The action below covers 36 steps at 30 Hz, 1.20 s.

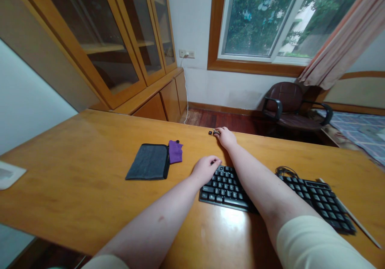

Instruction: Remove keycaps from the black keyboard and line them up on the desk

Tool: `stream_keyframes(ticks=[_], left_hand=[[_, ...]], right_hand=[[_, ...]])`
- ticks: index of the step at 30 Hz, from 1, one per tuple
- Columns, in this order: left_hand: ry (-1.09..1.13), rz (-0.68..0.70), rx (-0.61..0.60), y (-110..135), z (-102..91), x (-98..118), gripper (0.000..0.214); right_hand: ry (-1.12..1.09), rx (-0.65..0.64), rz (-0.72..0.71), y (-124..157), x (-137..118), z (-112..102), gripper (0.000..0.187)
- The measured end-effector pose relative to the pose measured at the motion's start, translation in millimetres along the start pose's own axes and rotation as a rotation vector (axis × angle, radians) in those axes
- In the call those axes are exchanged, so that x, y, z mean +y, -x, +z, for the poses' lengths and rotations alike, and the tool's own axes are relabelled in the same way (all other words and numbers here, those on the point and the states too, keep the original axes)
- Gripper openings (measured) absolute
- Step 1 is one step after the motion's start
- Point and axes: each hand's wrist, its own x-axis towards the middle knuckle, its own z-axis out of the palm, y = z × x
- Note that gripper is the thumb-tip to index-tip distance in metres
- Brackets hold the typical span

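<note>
Your right hand (226, 137): fingertips touch a small dark piece (215, 132) at the far edge of the desk (90, 168), 12 o'clock of the keyboard (225, 189); pinch unclear. Your left hand (206, 168): loosely curled on its top-left keys, gripping nothing.

Even, moderately bright daylight from the window (264, 16) beyond the keyboard (225, 187); no hard shadows, only soft dark bands on the desk (75, 172) beside the keyboard. A white glare patch sits on the desk just nearer than the keyboard. Sharp around the keyboard; far to its left the cabinet (120, 40) leans and stretches with wide-angle distortion, and the corners look soft.
</note>
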Motion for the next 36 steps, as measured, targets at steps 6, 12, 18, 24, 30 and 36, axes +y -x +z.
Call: stream_keyframes(ticks=[6, 12, 18, 24, 30, 36], left_hand=[[0.014, 0.004, -0.008, -0.6, 0.7, -1.5, 0.032], [0.005, -0.006, -0.005, -0.4, 0.2, -0.1, 0.032], [0.009, 0.002, -0.01, -0.4, -1.2, 1.5, 0.03], [0.022, -0.008, -0.006, -0.6, -0.6, 1.0, 0.03], [0.024, 0.01, -0.005, -0.6, -0.2, 1.2, 0.029], [-0.004, -0.006, -0.008, -1.0, -0.7, 2.7, 0.03]], right_hand=[[0.002, -0.004, -0.02, -3.1, 3.4, 2.0, 0.026], [-0.006, 0.011, -0.021, -3.2, 4.2, 3.4, 0.03], [-0.03, -0.011, -0.001, -2.5, 4.6, 0.3, 0.028], [-0.05, -0.012, -0.005, -1.6, 8.4, -4.4, 0.026], [-0.081, -0.009, -0.011, -1.8, 14.1, -6.0, 0.035], [-0.103, -0.014, 0.01, -3.8, 20.0, -7.2, 0.038]])
